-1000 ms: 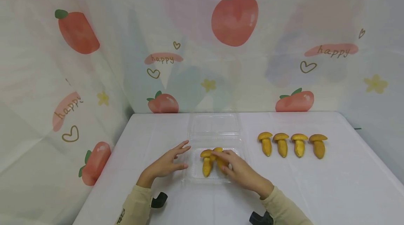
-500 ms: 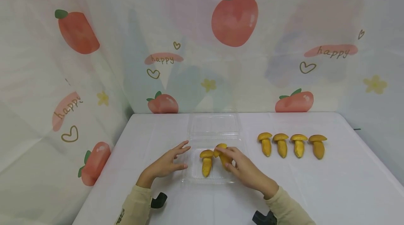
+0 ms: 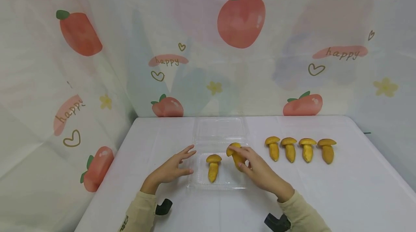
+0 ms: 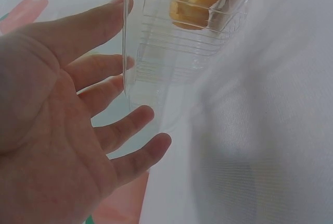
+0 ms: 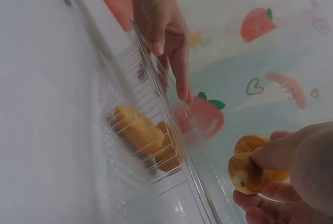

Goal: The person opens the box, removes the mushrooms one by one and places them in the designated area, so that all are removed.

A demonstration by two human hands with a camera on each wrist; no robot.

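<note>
A clear plastic clamshell box (image 3: 214,187) stands with its lid (image 3: 221,129) laid back. Inside it lies one yellow mushroom (image 3: 213,171), cap toward the back. My right hand (image 3: 260,172) pinches a second mushroom (image 3: 238,159) between thumb and fingers; in the right wrist view this mushroom (image 5: 244,173) is clear of the box's side wall. At the left side of the box, my left hand (image 3: 170,170) has its fingers spread and holds nothing. Its thumb and a fingertip meet the box's rim (image 4: 125,36) in the left wrist view; whether they press on it I cannot tell.
Several more mushrooms (image 3: 307,150) lie in a row on the white tabletop (image 3: 312,196), right of the box. A patterned cloth (image 3: 201,44) hangs behind the table and another stretch at its left. Dark wrist-mounted pieces (image 3: 164,206) sit below the forearms.
My right hand has moved up and to the right with its mushroom, away from the mushroom in the box. The left hand has stayed where it was.
</note>
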